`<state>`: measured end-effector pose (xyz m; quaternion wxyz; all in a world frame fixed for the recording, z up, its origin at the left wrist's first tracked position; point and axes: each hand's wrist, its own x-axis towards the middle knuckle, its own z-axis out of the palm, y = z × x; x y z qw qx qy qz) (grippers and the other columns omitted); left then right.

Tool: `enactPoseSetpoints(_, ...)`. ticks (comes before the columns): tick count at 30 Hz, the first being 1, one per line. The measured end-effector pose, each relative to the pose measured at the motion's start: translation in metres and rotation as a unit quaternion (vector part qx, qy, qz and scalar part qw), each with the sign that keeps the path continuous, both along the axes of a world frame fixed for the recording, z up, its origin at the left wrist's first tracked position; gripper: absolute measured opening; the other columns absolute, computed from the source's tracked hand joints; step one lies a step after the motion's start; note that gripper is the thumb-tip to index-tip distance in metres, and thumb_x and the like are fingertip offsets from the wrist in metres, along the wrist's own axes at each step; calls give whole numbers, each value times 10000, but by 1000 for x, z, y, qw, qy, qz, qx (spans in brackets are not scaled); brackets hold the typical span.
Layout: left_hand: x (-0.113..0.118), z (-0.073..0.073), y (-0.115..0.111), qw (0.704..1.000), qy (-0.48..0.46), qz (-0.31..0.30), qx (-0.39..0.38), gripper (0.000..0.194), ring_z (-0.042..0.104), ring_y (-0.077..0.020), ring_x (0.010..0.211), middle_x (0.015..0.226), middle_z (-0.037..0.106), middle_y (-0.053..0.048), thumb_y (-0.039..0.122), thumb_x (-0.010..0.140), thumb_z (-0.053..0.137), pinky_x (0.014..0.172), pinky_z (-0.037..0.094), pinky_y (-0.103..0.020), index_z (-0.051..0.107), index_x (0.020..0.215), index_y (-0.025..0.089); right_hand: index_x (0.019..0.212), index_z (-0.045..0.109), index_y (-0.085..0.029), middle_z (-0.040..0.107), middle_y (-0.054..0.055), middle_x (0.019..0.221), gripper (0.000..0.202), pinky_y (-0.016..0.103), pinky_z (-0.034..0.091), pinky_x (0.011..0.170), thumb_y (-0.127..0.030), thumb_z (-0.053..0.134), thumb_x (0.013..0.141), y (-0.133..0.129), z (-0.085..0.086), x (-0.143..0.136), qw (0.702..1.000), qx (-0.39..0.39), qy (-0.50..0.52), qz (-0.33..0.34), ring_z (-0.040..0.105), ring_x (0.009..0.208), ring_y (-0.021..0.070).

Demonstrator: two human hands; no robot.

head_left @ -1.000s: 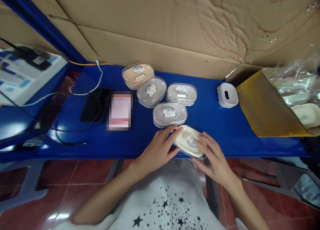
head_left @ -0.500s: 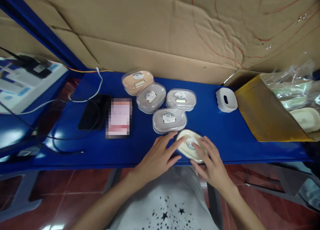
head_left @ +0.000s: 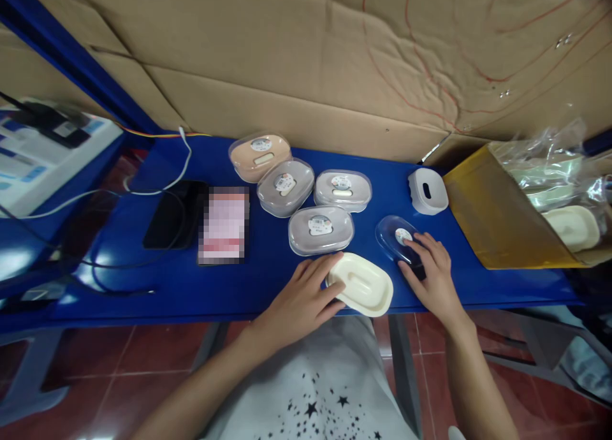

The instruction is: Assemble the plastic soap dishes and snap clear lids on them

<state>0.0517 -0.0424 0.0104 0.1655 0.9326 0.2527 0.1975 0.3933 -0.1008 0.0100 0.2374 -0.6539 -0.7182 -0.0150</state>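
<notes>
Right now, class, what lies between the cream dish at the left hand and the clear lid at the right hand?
In the head view, only a strip of blue tabletop shows between the cream dish and the clear lid.

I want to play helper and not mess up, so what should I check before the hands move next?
1. Left hand on the cream oval plastic piece: ok, fingers over its left end.
2. Right hand on the clear oval plastic lid: ok, fingers and thumb touch it.
3. Lid off the cream piece: ok, they are apart.
4. Cream piece well inside the front edge of the blue table: not ok, it looks right at the edge.
5. Cream piece lying flat: cannot tell.
6. Pale grey slotted plastic box clear of both hands: ok.
</notes>
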Motion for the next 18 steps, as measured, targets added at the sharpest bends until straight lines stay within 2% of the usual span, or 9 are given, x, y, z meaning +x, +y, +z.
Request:
enactPoseSetpoints(4, -2, -3, 0, 999, -40, -9, 1, 106, 517, -367, 1493, 1607, 512, -198, 295, 1067, 673, 1132, 531, -570, 664, 1106, 197, 1508, 607, -217, 562, 195, 1604, 510, 618, 378, 1259, -493, 614, 1080, 45, 15, 33, 997, 50, -22, -53, 503, 1521, 378)
enactPoseSetpoints(6, -3, -4, 0, 998, -65, -16, -13, 86, 515, -342, 1506, 1567, 560, -164, 290, 1071, 677, 1148, 532, -555, 654, 1074, 207, 1517, 604, -153, 570, 234, 1594, 562, 620, 362, 1250, -512, 596, 1085, 75, 18, 51, 995, 51, -23, -88, 493, 1521, 397)
enactPoseSetpoints(8, -6, -3, 0, 994, -99, -14, -35, 86, 500, -313, 1527, 1537, 588, -130, 293, 1075, 677, 1184, 523, -542, 643, 1099, 218, 1389, 696, -120, 699, 241, 1415, 540, 618, 407, 1198, -542, 633, 1059, 102, 17, 68, 994, 39, -15, -98, 609, 1382, 387)
enactPoseSetpoints(11, -8, -2, 1, 988, -141, -13, -68, 114, 472, -289, 1557, 1525, 588, -110, 292, 1073, 682, 1249, 491, -531, 623, 1146, 226, 1188, 780, -134, 794, 175, 1146, 482, 508, 523, 1063, -573, 688, 1013, 123, 13, 83, 995, 21, 11, -94, 724, 1105, 296)
enactPoseSetpoints(14, -10, 0, 1, 979, -184, -24, -89, 125, 465, -279, 1569, 1515, 577, -104, 267, 1065, 694, 1283, 469, -517, 609, 1149, 229, 1192, 789, -136, 799, 165, 1162, 470, 418, 552, 999, -559, 658, 1036, 115, 15, 84, 993, 41, 51, -99, 742, 1073, 260)
enactPoseSetpoints(16, -12, 0, 1, 971, -224, -18, -86, 128, 462, -277, 1575, 1517, 560, -106, 233, 1065, 689, 1288, 469, -502, 605, 1161, 227, 1219, 784, -133, 808, 161, 1139, 460, 384, 576, 930, -533, 605, 1075, 93, 19, 74, 988, 66, 83, -113, 761, 1022, 250)
enactPoseSetpoints(18, -14, -1, -1, 960, -269, -6, -74, 135, 453, -281, 1587, 1526, 533, -113, 212, 1069, 677, 1287, 475, -485, 612, 1187, 221, 1249, 769, -146, 816, 143, 1090, 425, 369, 601, 844, -485, 555, 1111, 59, 24, 56, 982, 89, 113, -123, 773, 944, 241)
